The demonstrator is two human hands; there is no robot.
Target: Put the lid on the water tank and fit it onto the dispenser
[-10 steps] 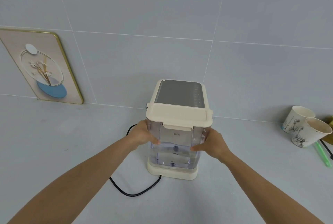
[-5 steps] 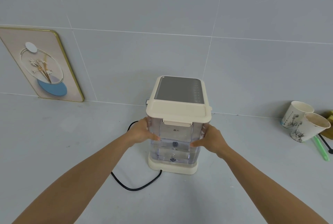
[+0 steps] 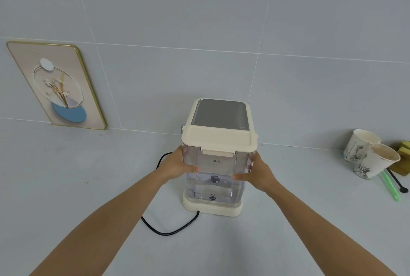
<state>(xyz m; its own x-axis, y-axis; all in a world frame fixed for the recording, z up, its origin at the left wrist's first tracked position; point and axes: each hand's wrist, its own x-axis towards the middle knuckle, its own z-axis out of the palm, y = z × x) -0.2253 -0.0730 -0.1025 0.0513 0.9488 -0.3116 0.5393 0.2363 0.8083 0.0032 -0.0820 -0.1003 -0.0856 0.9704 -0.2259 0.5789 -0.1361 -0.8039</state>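
Now both hands, left hand (image 3: 177, 166) and right hand (image 3: 258, 172), clasp the lidded water tank (image 3: 216, 176) on the dispenser (image 3: 218, 118); uneven pressure could seat it crooked and leaking

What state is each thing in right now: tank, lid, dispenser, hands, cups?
Water tank: upright on the dispenser base, partly filled.
Lid: on the tank, front tab down.
Dispenser: upright, cord attached.
Left hand: gripping the tank's left side.
Right hand: gripping the tank's right side.
Paper cups: upright, side by side.
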